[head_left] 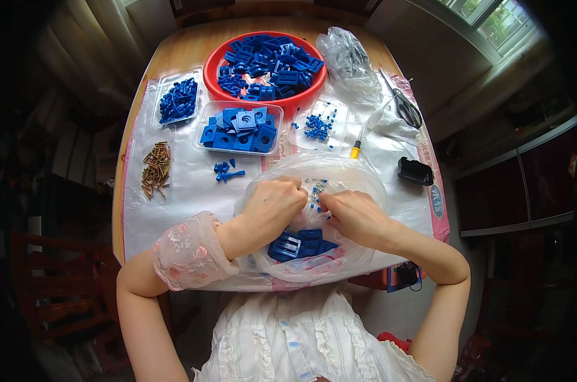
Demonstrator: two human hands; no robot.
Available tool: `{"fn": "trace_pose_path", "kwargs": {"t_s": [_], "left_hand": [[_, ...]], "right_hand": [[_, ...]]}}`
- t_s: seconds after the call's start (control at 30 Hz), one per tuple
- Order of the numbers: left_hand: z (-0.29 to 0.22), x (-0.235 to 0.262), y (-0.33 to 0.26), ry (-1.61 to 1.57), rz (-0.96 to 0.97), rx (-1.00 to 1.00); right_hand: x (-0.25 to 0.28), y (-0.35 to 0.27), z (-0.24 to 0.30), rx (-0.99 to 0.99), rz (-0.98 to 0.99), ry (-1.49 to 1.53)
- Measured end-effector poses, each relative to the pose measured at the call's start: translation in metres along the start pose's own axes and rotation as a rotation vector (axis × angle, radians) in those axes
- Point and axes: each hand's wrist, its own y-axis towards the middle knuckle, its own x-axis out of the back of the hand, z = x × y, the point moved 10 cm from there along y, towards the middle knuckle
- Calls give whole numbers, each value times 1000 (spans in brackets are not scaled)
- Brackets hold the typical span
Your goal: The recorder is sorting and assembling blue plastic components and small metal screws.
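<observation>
A white translucent plastic bag (365,175) lies spread before me on the table. Over its middle, my left hand (279,202) is closed, fingers curled in. Facing it, my right hand (352,216) is closed too, thumb and fingers pinched together. What either hand grips is hidden by the fingers. Between them, small blue and white parts (317,188) show against clear plastic. Just below the hands, several blue plastic buckle-like pieces (301,246) rest in the bag.
Behind stand a red basin (210,79) of blue parts and clear boxes of blue plates (240,130) and blue pegs (179,100). Brass-coloured screws (156,169) lie left. Rightward are a yellow-handled screwdriver (356,150), scissors (406,109) and a black case (415,171).
</observation>
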Motion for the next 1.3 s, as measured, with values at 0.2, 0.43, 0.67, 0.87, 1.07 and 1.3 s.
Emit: {"fn": "trace_pose_path", "kwargs": {"t_s": [0.2,0.43,0.67,0.87,1.07,1.3], "left_hand": [[6,-3,5,-142,6,19],[7,-20,16,-496,-81,52],[15,-23,3,-496,-123,22],[8,-24,1,-401,-149,-102],[8,-33,6,-457,-5,-75],[13,-48,4,-502,60,-34]], "right_hand": [[-10,3,-2,35,24,64],[5,13,-16,-22,-127,183],[12,-5,-20,-61,-172,199],[23,-10,-21,-129,-157,-12],[34,-14,-40,-266,-162,-122],[36,-16,-37,-287,-179,-200]]}}
